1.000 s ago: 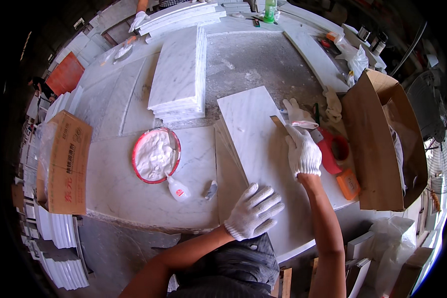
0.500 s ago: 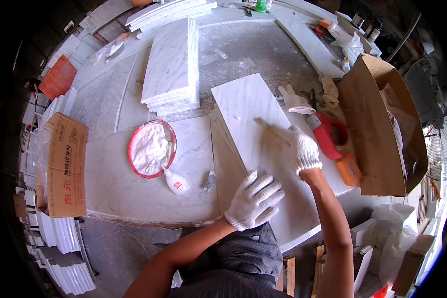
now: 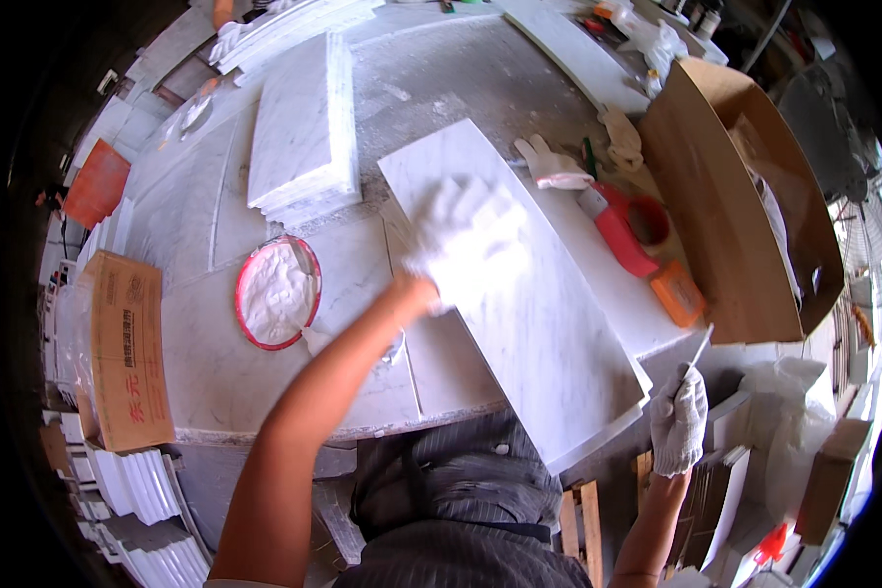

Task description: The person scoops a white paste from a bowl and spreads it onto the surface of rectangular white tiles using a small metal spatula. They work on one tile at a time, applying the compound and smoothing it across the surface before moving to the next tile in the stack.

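A white marble slab [image 3: 539,323] with grey veins lies tilted across the bench, resting on other slabs. My left hand [image 3: 465,235], in a white knit glove, is over its far part, and its fingers are smeared by motion. To the slab's right, past the bench's near edge, my gloved right hand [image 3: 680,421] is closed around a thin, pale, stick-like tool [image 3: 700,347] that points up. A red-rimmed bowl [image 3: 317,312] of white paste [image 3: 276,292] sits left of the slab. A white bottle [image 3: 316,339] lies beside it, partly hidden by my left forearm.
A stack of marble slabs [image 3: 299,127] stands beyond the bowl. Right of the slab are a spare glove [image 3: 553,165], a red ring-shaped thing [image 3: 622,235], an orange block [image 3: 677,294] and an open cardboard box [image 3: 701,186]. Another box [image 3: 127,343] stands left. Another person's gloved hand [image 3: 227,41] shows far left.
My left hand has moved from the slab's near left edge to its far part. My right hand has left the slab's surface and drawn back to the right. The view has shifted slightly.
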Tool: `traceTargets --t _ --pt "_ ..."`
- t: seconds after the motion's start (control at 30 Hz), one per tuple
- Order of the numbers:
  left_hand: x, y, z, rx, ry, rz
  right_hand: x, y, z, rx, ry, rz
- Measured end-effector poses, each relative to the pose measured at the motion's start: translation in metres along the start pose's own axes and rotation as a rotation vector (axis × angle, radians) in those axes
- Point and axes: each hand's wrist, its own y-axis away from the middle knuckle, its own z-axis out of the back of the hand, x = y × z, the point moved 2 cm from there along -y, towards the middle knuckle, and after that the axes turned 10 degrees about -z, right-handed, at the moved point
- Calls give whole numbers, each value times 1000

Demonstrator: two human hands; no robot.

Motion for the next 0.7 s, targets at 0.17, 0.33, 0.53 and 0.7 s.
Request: traceTargets --t 0.17,0.33,0.53,0.7 --pt "92 2 -35 392 8 505 -3 13 27 -80 -308 -1" --pt "-12 -18 -22 428 70 96 -12 8 39 -91 -457 62" --pt "-213 11 20 308 533 -252 -9 -8 17 -131 -416 146" --pt "-207 53 66 292 1428 -192 0 5 -24 -192 -136 259"
